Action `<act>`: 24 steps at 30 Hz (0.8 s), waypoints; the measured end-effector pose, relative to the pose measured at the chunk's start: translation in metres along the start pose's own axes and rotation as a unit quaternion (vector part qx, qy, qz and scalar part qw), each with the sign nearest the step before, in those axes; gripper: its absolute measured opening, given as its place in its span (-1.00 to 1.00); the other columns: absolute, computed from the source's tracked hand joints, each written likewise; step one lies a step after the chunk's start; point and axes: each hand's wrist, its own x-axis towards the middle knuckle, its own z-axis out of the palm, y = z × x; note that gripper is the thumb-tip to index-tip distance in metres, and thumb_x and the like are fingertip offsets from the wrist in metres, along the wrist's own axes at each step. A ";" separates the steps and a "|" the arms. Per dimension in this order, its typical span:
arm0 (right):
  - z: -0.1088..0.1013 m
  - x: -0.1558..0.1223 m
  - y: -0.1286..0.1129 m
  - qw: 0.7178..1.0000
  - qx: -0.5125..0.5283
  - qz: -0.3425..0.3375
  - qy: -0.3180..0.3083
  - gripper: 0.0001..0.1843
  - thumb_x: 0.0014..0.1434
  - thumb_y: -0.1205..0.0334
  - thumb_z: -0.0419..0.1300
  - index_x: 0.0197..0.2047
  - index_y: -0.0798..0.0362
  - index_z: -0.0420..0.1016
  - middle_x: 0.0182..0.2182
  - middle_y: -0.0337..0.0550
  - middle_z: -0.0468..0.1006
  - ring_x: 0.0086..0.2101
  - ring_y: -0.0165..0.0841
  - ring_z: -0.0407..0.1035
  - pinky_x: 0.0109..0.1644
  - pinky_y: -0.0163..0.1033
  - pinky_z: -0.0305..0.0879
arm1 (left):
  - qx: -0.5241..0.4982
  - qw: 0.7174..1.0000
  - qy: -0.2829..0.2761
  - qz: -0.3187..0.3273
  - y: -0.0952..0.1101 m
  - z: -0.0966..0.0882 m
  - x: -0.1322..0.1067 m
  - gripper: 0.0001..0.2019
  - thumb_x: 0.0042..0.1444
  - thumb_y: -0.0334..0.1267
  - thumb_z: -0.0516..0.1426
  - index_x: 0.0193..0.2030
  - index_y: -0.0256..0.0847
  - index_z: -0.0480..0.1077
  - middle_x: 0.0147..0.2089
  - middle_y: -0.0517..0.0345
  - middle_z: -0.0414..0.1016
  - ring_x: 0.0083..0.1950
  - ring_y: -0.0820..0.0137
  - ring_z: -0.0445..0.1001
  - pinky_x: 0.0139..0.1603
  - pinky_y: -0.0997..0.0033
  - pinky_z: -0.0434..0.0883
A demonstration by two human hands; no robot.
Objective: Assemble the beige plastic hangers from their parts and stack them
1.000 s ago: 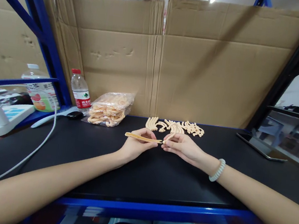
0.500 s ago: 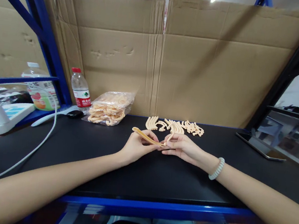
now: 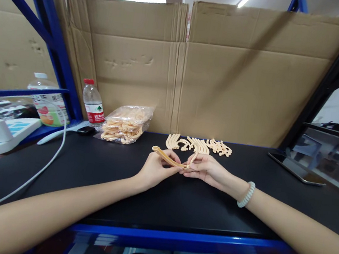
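Note:
Above the black tabletop, my left hand (image 3: 158, 166) pinches a long, curved, beige plastic piece (image 3: 165, 156), whose free end points up and left. My right hand (image 3: 209, 170) grips a thinner curved beige piece (image 3: 194, 157) that rises from between its fingers. The two pieces meet at the fingertips of both hands; whether they are joined there I cannot tell. Just behind the hands lie rows of curved beige strips (image 3: 173, 141), an arched piece (image 3: 182, 144) and a cluster of small knobbed pieces (image 3: 221, 147).
A clear bag of beige pieces (image 3: 126, 125) stands back left beside a red-capped water bottle (image 3: 93, 104). A white power strip (image 3: 2, 138) and its cable (image 3: 49, 162) occupy the left side. A phone-like dark slab (image 3: 297, 168) lies at right. Cardboard (image 3: 256, 84) walls the back.
The whole view has shifted slightly, with the scene sitting a little lower. Both hands keep their hold on the pieces, with hardly any movement between them.

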 end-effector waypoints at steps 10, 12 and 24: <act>0.004 -0.001 0.001 1.000 -0.018 -0.023 0.004 -0.73 -0.17 0.30 0.43 -0.42 0.16 0.43 -0.42 -0.15 0.55 -0.34 -0.31 0.52 -0.05 -0.12 0.41 | 0.083 0.993 -0.006 0.088 0.004 -0.002 -0.004 -0.87 0.01 -0.22 0.26 -0.40 -0.24 0.44 -0.39 0.13 0.51 -0.35 0.39 0.48 -0.30 0.43 0.40; 0.004 0.000 0.002 0.999 -0.027 -0.033 0.006 -0.73 -0.16 0.28 0.43 -0.42 0.15 0.43 -0.42 -0.15 0.55 -0.35 -0.34 0.51 -0.06 -0.12 0.41 | 0.083 0.993 -0.003 0.089 0.005 -0.002 -0.004 -0.85 0.01 -0.21 0.25 -0.41 -0.24 0.44 -0.40 0.13 0.51 -0.36 0.38 0.48 -0.31 0.43 0.40; 0.008 0.000 0.007 0.996 -0.057 -0.070 0.025 -0.71 -0.16 0.22 0.43 -0.44 0.15 0.42 -0.49 -0.17 0.54 -0.41 -0.35 0.50 -0.15 -0.16 0.45 | 0.069 0.994 0.006 0.088 0.006 0.001 -0.005 -0.87 0.00 -0.23 0.26 -0.39 -0.24 0.45 -0.37 0.10 0.53 -0.33 0.35 0.52 -0.29 0.42 0.46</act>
